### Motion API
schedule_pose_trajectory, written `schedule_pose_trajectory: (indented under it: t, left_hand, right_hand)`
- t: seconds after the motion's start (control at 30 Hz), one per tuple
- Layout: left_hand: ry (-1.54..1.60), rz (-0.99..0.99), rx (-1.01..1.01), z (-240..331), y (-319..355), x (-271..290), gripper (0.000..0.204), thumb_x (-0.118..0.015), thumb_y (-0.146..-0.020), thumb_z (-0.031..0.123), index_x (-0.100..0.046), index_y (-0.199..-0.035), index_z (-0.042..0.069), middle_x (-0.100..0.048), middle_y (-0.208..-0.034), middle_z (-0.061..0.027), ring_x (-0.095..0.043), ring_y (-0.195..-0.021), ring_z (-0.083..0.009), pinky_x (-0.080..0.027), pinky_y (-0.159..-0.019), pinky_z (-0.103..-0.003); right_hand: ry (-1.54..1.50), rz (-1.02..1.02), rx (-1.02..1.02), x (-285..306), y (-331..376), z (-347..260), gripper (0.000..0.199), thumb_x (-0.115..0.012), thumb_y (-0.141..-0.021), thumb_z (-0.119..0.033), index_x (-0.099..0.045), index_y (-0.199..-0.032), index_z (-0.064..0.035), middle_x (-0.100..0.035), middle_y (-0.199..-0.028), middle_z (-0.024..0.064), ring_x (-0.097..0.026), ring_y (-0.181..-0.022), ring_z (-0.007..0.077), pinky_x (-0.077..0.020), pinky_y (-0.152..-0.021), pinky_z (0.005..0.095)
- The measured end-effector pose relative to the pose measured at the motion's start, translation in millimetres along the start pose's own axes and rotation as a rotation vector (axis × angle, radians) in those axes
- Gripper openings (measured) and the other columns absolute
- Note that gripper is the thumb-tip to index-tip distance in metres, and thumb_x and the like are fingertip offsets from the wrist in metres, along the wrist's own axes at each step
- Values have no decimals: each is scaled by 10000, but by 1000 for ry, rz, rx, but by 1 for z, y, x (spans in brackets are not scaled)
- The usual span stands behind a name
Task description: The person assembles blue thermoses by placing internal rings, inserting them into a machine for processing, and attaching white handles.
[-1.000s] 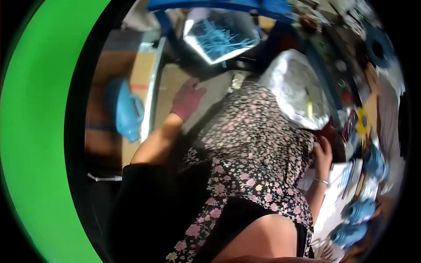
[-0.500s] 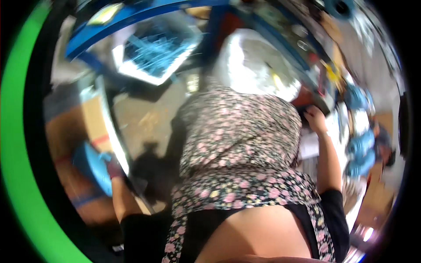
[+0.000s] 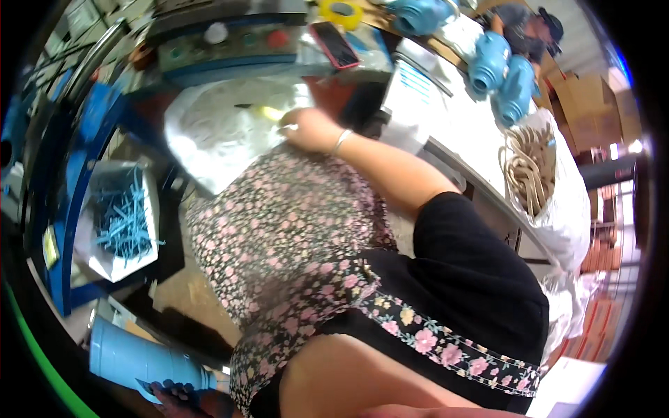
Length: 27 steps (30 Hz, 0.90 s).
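My right hand (image 3: 311,130), with a bracelet at the wrist, has its fingers closed at the end of a small yellow-handled knife (image 3: 270,112) with a dark tip. Under it spreads a crumpled white plastic sheet (image 3: 216,132), just beyond my flowered apron. At the lower left my left hand (image 3: 182,394), in a dark patterned glove, grips a blue plastic bottle (image 3: 143,355) near its narrower end. The bottle lies on its side, and the lower frame edge cuts off part of that hand.
A white box (image 3: 148,261) of blue plastic scraps stands left, beside a blue frame (image 3: 64,230). A machine panel (image 3: 230,50) with knobs lies ahead, with a phone (image 3: 334,45) and yellow tape roll (image 3: 341,12). Blue bottles (image 3: 488,63) stand on the right table near another person (image 3: 526,31).
My view has turned to the right. My right hand has left the edge of the bench and come to the yellow-handled knife. The left hand still holds the blue bottle.
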<state>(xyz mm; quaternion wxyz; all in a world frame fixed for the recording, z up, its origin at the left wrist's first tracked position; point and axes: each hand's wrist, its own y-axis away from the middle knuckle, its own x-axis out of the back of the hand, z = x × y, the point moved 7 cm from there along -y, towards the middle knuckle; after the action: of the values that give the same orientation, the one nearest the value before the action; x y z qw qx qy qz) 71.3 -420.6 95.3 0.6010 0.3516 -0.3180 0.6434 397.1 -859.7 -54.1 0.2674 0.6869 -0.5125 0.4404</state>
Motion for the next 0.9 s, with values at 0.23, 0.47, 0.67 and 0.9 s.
schedule_pose_trajectory:
  t: [0.23, 0.47, 0.67, 0.9]
  left_hand:
    - [283, 153, 247, 86, -62, -9, 430, -638, -807, 288, -569, -1178, 82, -572, -1077, -132, -611, -804, -296, -460, -649, -520]
    - [712, -62, 241, 200, -116, -73, 426, -677, -709, 97, -538, -1088, -37, -553, -797, -69, -550, -589, -152, -456, -511, -275]
    - [628, -286, 176, 252, -134, -124, 384, -649, -749, 81, -557, -1106, -26, -557, -780, -47, -541, -597, -133, -455, -546, -257]
    - [641, -498, 144, 258, -137, -149, 368, -618, -858, 77, -498, -1190, -28, -601, -831, -52, -561, -653, -118, -488, -616, -256]
  right_hand:
    - [-217, 685, -198, 137, 119, 125, 273, -661, -814, -225, -673, -1031, -59, -666, -1027, 154, -624, -979, 321, -480, -898, 395]
    - [230, 612, -461, 182, 188, 238, 293, -612, -837, -216, -678, -1062, -40, -655, -1086, 165, -588, -1054, 334, -436, -974, 394]
    - [275, 473, -422, 180, 181, 202, 232, -562, -862, -188, -699, -983, -45, -662, -1057, 147, -586, -1054, 316, -439, -961, 398]
    - [-463, 807, -246, 173, 142, 64, 188, -659, -845, -98, -623, -1022, -47, -656, -902, 85, -622, -847, 205, -497, -782, 313]
